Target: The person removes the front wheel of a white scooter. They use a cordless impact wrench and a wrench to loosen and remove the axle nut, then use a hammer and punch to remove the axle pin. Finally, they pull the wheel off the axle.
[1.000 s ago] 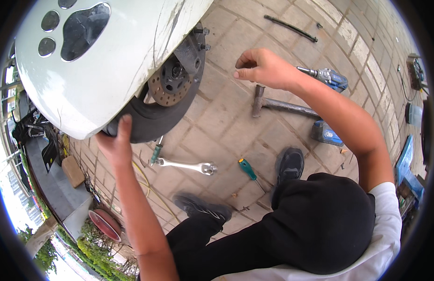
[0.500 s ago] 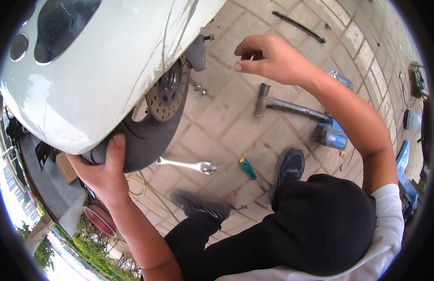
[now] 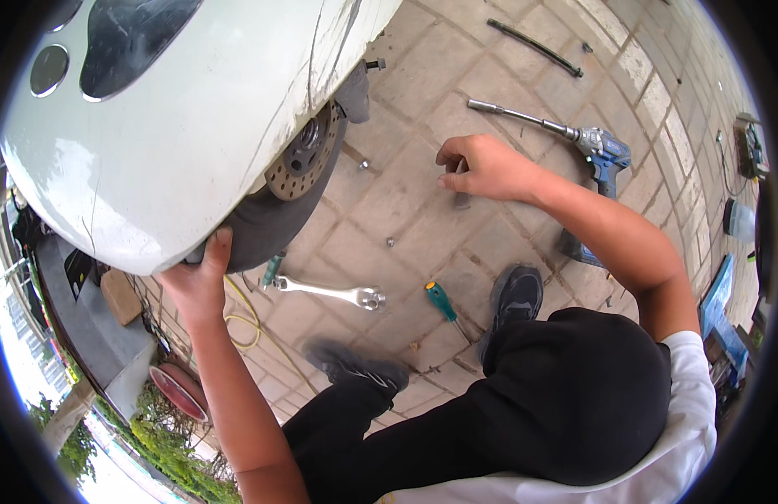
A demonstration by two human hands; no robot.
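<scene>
My left hand [image 3: 196,281] grips the black tyre [image 3: 267,225] below the edge of a scratched white vehicle body [image 3: 179,143], its thumb on the rubber and its fingers mostly hidden. A drilled brake disc [image 3: 309,164] sits at the wheel's side. My right hand [image 3: 487,168] hovers over the paving with fingers curled and thumb apart. Beneath it, part of a hammer head [image 3: 462,201] shows; hand and forearm cover the rest. I see nothing held in the right hand.
A blue cordless impact wrench [image 3: 606,155] with a long socket lies beyond my right forearm. Nearer are a double-ended wrench [image 3: 326,291], a green-handled screwdriver [image 3: 442,301] and another green handle [image 3: 273,270]. Small metal pieces [image 3: 363,165] and a black rod [image 3: 536,48] lie on the paving.
My right hand has come nearer and now covers most of the hammer. My left hand has shifted slightly right, and less tyre shows. A green handle beside the wheel has come into view.
</scene>
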